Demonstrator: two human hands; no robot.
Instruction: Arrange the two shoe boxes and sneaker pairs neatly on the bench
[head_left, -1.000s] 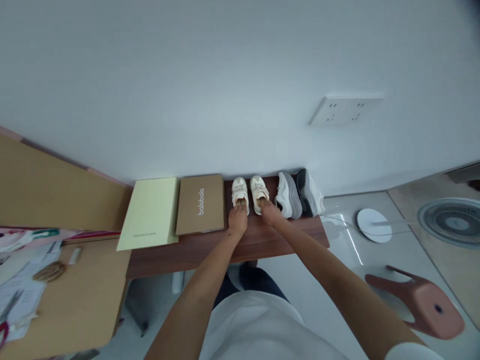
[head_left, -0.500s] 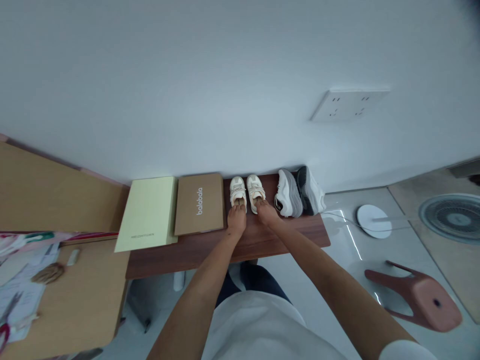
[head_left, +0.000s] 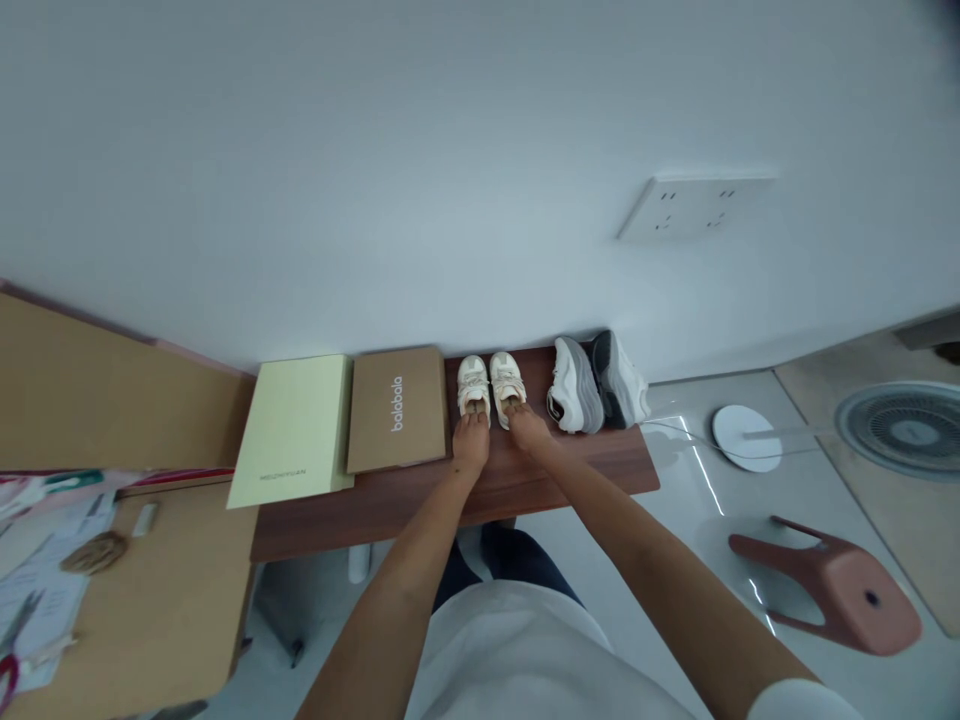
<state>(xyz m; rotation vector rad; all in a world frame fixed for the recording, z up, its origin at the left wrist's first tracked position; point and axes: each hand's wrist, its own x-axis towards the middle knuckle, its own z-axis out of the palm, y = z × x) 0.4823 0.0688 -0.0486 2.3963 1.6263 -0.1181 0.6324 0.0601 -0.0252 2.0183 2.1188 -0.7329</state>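
Two small cream-coloured sneakers stand side by side on the dark wooden bench (head_left: 480,490), toes toward the wall. My left hand (head_left: 471,440) is closed on the heel of the left sneaker (head_left: 472,380), its fingertips at the shoe's opening. At the heel of the right sneaker (head_left: 507,375), my right hand (head_left: 528,428) is closed in the same way, the fingers partly inside. The two shoes are close together, with a narrow gap. Just left of them lies a brown shoe box (head_left: 396,410) with "balabala" on its lid.
A pale yellow box (head_left: 289,420) lies beside the brown one. Larger white-and-grey sneakers (head_left: 576,388) rest at the bench's right end. On the left is a desk (head_left: 165,600) with papers and scissors. A pink stool (head_left: 862,595) and a fan (head_left: 911,430) stand at right.
The view has shifted very slightly. Both hands stay at the heels of the small sneakers, which keep about the same place on the bench.
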